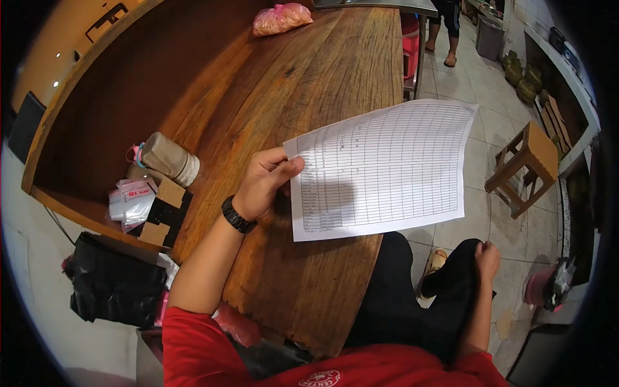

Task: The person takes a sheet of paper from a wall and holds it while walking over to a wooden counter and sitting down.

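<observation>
A white sheet of paper (387, 171) printed with a table grid hangs over the right edge of the wooden counter (303, 71). My left hand (265, 180), with a black watch on its wrist, pinches the sheet's left edge between thumb and fingers. A few handwritten marks show in the upper columns, and a shadow lies across the lower left of the page. My right hand (488, 260) is down by my knee, its fingers curled; whether anything is inside them is hidden.
A clear jar (169, 158), plastic packets (133, 201) and a black box (169, 209) are at the counter's left. A pink-tinted bag (282, 19) lies at the far end. A brown stool (525, 166) is at right; a person's legs (445, 29) show beyond.
</observation>
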{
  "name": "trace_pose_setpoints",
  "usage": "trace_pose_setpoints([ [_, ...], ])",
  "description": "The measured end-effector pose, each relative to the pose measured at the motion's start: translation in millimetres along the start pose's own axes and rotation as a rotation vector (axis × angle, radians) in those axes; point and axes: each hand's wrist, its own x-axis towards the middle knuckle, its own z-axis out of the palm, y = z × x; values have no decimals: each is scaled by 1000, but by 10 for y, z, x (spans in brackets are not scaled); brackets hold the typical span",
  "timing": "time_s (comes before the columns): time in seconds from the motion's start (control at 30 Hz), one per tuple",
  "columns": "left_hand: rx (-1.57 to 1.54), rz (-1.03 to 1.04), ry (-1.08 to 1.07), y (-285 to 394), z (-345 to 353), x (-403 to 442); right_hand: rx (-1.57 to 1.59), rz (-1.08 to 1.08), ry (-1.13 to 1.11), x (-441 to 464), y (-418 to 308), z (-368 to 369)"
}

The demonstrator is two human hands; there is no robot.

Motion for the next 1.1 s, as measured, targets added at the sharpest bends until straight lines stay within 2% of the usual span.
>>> trace_pose_setpoints([
  [1.1,-30,-35,-20,-14,-38,1,-13,-4,-3,-10,-23,-30],
])
